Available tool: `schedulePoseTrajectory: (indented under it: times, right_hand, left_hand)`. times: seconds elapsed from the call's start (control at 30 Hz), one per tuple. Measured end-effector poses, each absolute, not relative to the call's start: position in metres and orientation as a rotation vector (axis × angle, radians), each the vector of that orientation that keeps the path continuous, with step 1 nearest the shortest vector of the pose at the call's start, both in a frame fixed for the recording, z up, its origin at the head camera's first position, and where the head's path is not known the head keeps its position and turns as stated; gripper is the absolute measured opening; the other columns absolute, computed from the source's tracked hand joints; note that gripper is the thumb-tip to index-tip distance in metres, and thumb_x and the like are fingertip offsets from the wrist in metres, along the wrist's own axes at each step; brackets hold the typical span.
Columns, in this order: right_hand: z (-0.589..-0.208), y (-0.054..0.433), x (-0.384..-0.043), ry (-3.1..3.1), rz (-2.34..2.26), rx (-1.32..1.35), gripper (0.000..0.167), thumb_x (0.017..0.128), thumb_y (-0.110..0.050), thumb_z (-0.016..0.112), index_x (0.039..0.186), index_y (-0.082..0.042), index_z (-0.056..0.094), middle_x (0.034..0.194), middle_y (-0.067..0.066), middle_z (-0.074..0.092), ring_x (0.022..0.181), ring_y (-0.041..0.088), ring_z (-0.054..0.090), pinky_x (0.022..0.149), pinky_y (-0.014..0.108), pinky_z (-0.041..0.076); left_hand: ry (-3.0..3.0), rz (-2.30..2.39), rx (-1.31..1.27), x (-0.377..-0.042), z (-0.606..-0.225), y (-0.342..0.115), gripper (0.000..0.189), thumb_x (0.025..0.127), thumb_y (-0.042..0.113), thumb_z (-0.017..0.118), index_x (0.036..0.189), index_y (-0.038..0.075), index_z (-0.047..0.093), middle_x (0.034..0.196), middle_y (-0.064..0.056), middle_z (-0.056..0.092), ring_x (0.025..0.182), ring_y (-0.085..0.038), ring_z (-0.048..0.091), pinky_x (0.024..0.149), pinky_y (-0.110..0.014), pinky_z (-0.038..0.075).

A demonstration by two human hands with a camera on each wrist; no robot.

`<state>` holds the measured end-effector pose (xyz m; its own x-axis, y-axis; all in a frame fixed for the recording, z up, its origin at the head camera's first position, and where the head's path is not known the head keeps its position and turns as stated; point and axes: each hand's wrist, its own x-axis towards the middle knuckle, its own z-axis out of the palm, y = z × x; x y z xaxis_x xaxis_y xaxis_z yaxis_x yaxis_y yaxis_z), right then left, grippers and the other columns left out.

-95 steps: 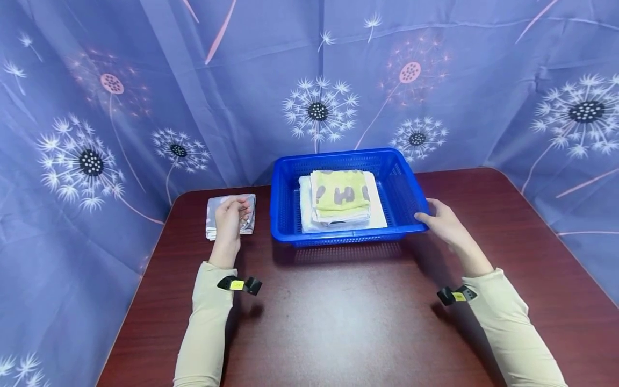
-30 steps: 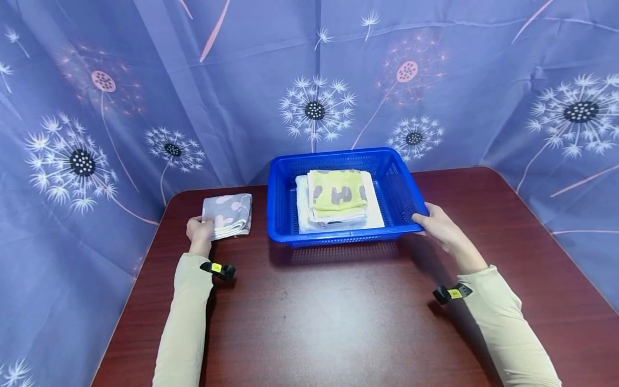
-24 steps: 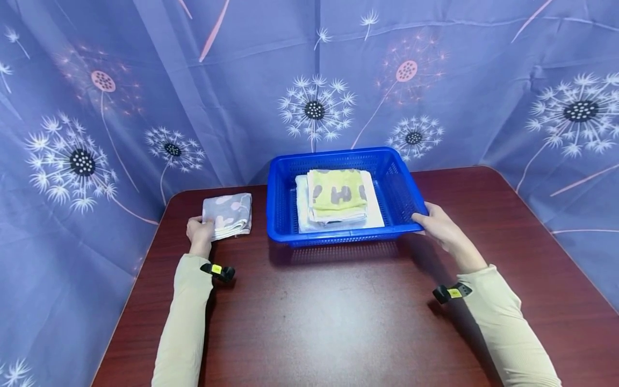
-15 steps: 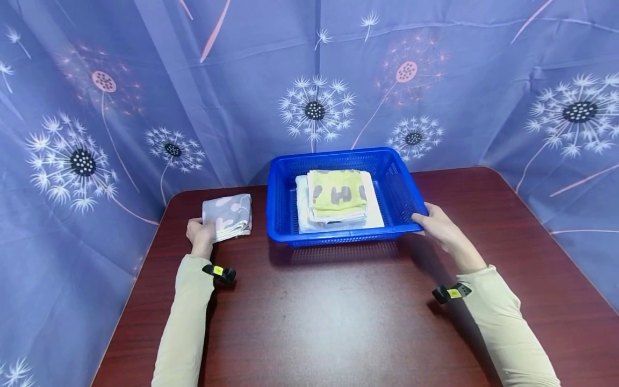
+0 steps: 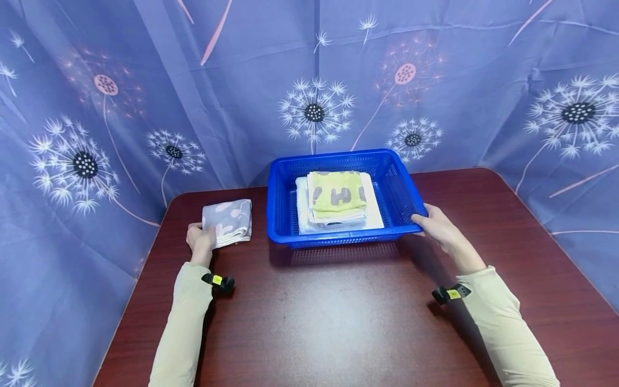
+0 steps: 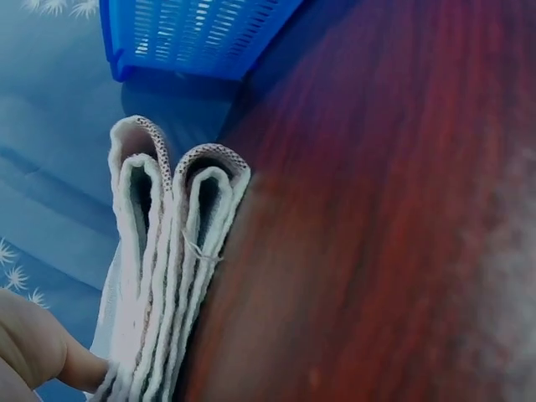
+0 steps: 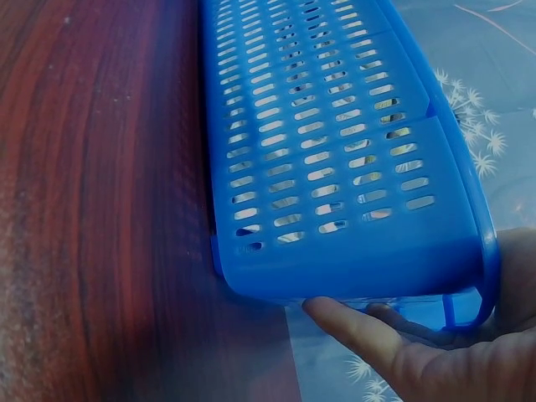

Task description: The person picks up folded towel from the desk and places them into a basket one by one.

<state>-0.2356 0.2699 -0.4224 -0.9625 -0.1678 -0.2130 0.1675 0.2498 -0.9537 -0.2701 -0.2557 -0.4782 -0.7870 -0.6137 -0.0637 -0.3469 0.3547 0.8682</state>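
At the table's back left, my left hand (image 5: 200, 238) pinches the left edge of a folded grey towel (image 5: 227, 221) with pale pink shapes. Its layered folds (image 6: 155, 276) face the left wrist camera, with the thumb on one side and the other fingers hidden behind the cloth. My right hand (image 5: 439, 226) grips the rim of a blue plastic basket (image 5: 348, 235) at its front right corner, thumb on top and fingers curled beneath. Inside the basket lies a stack of folded towels, a yellow-green one (image 5: 340, 193) with grey shapes on top of white ones (image 5: 374, 212).
The basket stands at the back middle of a dark reddish wooden table (image 5: 309, 317), a short gap to the right of the grey towel. Behind the table's far edge hangs a blue curtain (image 5: 232, 97) with dandelion prints. Black cameras sit on both sleeves.
My left hand was over the grey towel, then went round to its left edge and took hold. Now the towel has come slightly nearer me. My right hand stays on the basket.
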Motion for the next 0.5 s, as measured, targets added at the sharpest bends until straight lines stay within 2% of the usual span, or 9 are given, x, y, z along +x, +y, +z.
schedulePoseTrajectory:
  times: [0.27,0.5]
  right_hand:
    - [-0.4230,0.2690,-0.2361,2.266,-1.755,0.001,0.053,0.100,-0.007,0.034,0.144,0.017,0.015,0.136,0.042,0.037,0.083,-0.002,0.061,0.076,0.016,0.054]
    - [-0.4239,0.2702,-0.2356,2.342,-1.702,0.000,0.052,0.099,-0.007,0.036,0.142,0.018,0.021,0.129,0.041,0.043,0.079,-0.002,0.061,0.075,0.018,0.055]
  left_hand:
    - [-2.532,-1.324,0.790,-0.2675,-0.4800,-0.2600,0.052,0.092,0.007,0.046,0.140,-0.008,0.035,0.137,-0.035,0.040,0.132,-0.050,0.029,0.113,-0.050,0.024]
    - [-2.608,-1.305,0.750,-0.2642,-0.4813,-0.2606,0.050,0.094,0.007,0.044,0.142,-0.008,0.035,0.138,-0.038,0.035,0.132,-0.051,0.026,0.112,-0.052,0.023]
